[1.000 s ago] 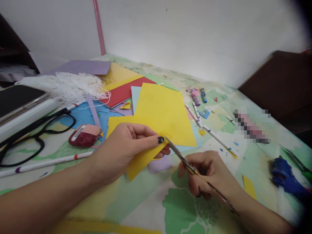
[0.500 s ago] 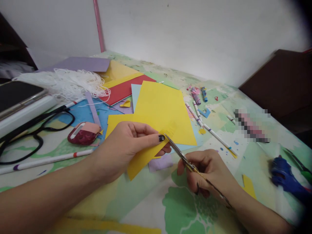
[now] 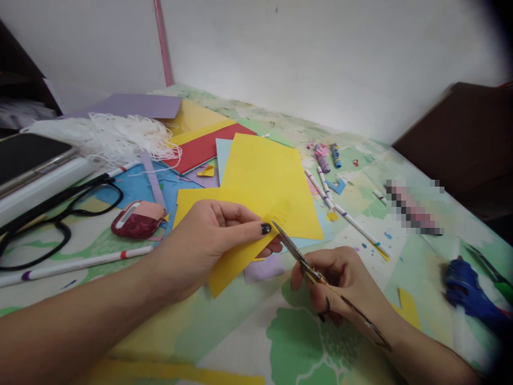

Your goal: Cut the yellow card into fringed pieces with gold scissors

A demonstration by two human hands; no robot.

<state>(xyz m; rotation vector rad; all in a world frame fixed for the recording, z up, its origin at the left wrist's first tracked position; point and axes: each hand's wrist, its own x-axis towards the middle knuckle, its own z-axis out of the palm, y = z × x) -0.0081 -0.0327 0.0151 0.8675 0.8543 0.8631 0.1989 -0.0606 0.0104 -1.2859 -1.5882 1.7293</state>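
My left hand [image 3: 224, 235] pinches a yellow strip of paper [image 3: 230, 270] between thumb and fingers, and its lower end hangs down toward the table. In my right hand [image 3: 340, 283] is a pair of scissors [image 3: 294, 248], the fingers wrapped around the handles. The blade tips touch the paper's edge right beside my left thumb; the blades look nearly closed. Behind the hands lies a larger yellow sheet [image 3: 264, 171] with some fine pencil-like marks near the blade tips. A small lilac paper piece [image 3: 263, 268] lies under the held strip.
To the left are black glasses [image 3: 96, 198], a maroon case [image 3: 138, 219], white string [image 3: 116, 133] and a phone [image 3: 32, 158]. At right sit a blue glue gun [image 3: 468, 283] and rolled paper sticks [image 3: 356, 227]. A red sheet [image 3: 212, 144] lies behind, on a patterned tablecloth [image 3: 296, 342].
Both hands stay almost in place. The scissors' handle loops have shifted slightly at my right hand, and the strip is held as before.
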